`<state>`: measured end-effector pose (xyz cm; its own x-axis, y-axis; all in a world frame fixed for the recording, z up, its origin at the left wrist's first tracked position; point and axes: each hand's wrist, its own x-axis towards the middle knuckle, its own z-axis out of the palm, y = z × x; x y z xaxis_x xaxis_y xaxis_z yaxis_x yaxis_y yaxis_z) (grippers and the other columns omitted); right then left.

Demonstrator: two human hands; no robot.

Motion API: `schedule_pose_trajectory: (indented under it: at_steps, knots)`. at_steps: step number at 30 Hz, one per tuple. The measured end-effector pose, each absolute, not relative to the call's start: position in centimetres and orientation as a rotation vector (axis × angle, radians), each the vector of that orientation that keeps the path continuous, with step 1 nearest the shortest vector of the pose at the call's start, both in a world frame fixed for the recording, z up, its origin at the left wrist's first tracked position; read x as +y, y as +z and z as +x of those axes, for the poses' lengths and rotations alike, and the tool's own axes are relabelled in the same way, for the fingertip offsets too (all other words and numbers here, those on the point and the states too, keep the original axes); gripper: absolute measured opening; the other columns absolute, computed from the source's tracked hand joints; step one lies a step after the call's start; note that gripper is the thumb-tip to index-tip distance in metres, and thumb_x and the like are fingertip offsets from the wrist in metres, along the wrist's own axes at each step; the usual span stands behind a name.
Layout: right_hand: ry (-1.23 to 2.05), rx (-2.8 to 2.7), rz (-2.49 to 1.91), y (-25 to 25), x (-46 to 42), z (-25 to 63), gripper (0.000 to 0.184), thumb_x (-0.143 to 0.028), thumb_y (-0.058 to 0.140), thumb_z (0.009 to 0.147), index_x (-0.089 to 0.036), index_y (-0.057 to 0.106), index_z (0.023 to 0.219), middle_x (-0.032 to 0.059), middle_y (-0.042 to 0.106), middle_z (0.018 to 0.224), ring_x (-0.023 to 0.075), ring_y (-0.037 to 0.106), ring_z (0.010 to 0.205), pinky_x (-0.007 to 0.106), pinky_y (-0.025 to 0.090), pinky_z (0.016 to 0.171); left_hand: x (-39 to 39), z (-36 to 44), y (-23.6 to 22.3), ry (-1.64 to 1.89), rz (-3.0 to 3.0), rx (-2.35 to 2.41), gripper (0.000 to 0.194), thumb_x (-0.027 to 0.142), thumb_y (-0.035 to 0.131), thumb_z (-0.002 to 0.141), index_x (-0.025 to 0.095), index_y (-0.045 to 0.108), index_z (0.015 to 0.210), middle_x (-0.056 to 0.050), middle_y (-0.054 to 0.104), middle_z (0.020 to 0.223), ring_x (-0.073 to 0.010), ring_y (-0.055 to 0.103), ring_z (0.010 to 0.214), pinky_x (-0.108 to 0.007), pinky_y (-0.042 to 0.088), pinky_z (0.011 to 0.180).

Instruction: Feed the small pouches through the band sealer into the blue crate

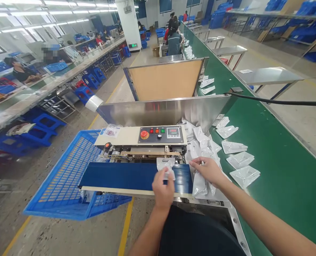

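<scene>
Forward from the left hand lies a pouch, pinched in its fingers; the right hand is at the pile, grip unclear

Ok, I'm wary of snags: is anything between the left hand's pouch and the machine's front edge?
Nothing visible is. The left hand holds the pouch over the blue belt, its top edge close to the machine. The right hand and piled pouches are off to the right.

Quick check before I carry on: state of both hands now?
Left hand: fingers closed on a white pouch.
Right hand: at the pouch pile, grip unclear.
</scene>
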<state>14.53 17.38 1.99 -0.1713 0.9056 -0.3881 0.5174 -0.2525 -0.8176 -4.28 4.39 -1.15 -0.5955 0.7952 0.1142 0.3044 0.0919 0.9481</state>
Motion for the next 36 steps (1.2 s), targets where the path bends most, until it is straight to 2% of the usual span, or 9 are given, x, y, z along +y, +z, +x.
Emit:
schedule_pose_trajectory:
  at_steps: [6, 9, 11, 14, 19, 24, 29, 33, 36]
  knots:
    - [1.428, -1.362, -1.575, 3.7, 15.6, 15.1, 0.058, -0.066, 0.082, 0.081, -0.019, 0.084, 0.113, 0.0111, 0.083, 0.109, 0.0276, 0.078, 0.096, 0.033, 0.06, 0.076, 5.5, 0.3, 0.0, 1.292, 1.035, 1.416, 0.044, 0.052, 0.068, 0.102, 0.019, 0.082, 0.126, -0.011, 0.084, 0.115, -0.0291, 0.077, 0.104, -0.039, 0.061, 0.097]
    - [1.433, -1.395, -1.581, 3.9, 15.2, 17.2, 0.064, -0.068, 0.082, 0.079, -0.019, 0.082, 0.12, 0.0115, 0.083, 0.111, 0.0256, 0.077, 0.087, 0.032, 0.059, 0.071, 6.3, -0.4, -0.7, 1.37, 0.862, 1.389, 0.05, 0.058, 0.069, 0.1, 0.015, 0.083, 0.12, -0.012, 0.084, 0.107, -0.0283, 0.077, 0.099, -0.037, 0.061, 0.093]
    - [1.457, -1.56, -1.585, 3.8, 14.6, 18.3, 0.055, -0.066, 0.083, 0.078, -0.019, 0.083, 0.106, 0.0071, 0.081, 0.088, 0.0206, 0.07, 0.068, 0.03, 0.054, 0.062, 6.5, -0.7, -1.3, 1.376, 0.852, 1.402, 0.051, 0.06, 0.069, 0.098, 0.013, 0.085, 0.112, -0.012, 0.083, 0.099, -0.027, 0.076, 0.092, -0.034, 0.06, 0.087]
    - [1.494, -1.601, -1.647, 2.9, 13.9, 19.1, 0.047, -0.067, 0.082, 0.079, -0.021, 0.072, 0.078, -0.0016, 0.063, 0.057, 0.0137, 0.049, 0.049, 0.028, 0.038, 0.051, 7.2, -0.3, -2.4, 1.329, 0.893, 1.489, 0.051, 0.06, 0.069, 0.096, 0.013, 0.086, 0.09, -0.009, 0.079, 0.082, -0.0241, 0.07, 0.079, -0.031, 0.057, 0.075]
    - [1.588, -1.28, -1.785, 0.4, 16.5, 18.4, 0.057, -0.064, 0.09, 0.067, -0.025, 0.049, 0.062, -0.0056, 0.049, 0.051, 0.0131, 0.047, 0.051, 0.026, 0.035, 0.053, 10.1, 0.5, -4.3, 1.28, 0.592, 1.692, 0.044, 0.058, 0.082, 0.08, 0.014, 0.086, 0.078, -0.008, 0.074, 0.068, -0.0254, 0.068, 0.073, -0.032, 0.054, 0.067]
    - [1.686, -1.276, -1.815, -0.2, 19.9, 14.8, 0.049, -0.052, 0.096, 0.065, -0.024, 0.056, 0.065, -0.0053, 0.054, 0.053, 0.0117, 0.047, 0.053, 0.025, 0.036, 0.053, 11.8, -1.8, -4.9, 1.322, 0.452, 1.728, 0.043, 0.054, 0.084, 0.078, 0.012, 0.087, 0.084, -0.011, 0.08, 0.079, -0.025, 0.071, 0.076, -0.03, 0.052, 0.064]
    - [1.733, -1.286, -1.732, 0.9, 19.4, 13.6, 0.036, -0.052, 0.088, 0.077, -0.019, 0.076, 0.085, 0.0071, 0.081, 0.092, 0.0128, 0.06, 0.06, 0.028, 0.049, 0.061, 10.2, -6.3, -4.1, 1.406, 0.487, 1.809, 0.046, 0.056, 0.082, 0.082, 0.011, 0.087, 0.092, -0.016, 0.084, 0.092, -0.0309, 0.076, 0.089, -0.035, 0.058, 0.074]
    - [1.619, -1.286, -1.706, 1.5, 16.8, 15.1, 0.046, -0.061, 0.078, 0.085, -0.022, 0.08, 0.108, 0.0089, 0.082, 0.101, 0.0203, 0.071, 0.074, 0.031, 0.054, 0.068, 6.7, -7.0, -2.4, 1.616, 0.703, 2.026, 0.039, 0.052, 0.08, 0.089, 0.018, 0.086, 0.108, -0.018, 0.082, 0.12, -0.0341, 0.075, 0.114, -0.041, 0.06, 0.099]
    - [1.487, -1.338, -1.681, 2.3, 14.8, 14.6, 0.06, -0.07, 0.075, 0.085, -0.021, 0.079, 0.119, 0.0099, 0.081, 0.095, 0.0261, 0.074, 0.085, 0.033, 0.056, 0.071, 4.7, -3.8, -0.6, 1.443, 0.989, 1.791, 0.03, 0.047, 0.077, 0.093, 0.021, 0.087, 0.105, -0.016, 0.083, 0.108, -0.0315, 0.078, 0.099, -0.04, 0.063, 0.09]
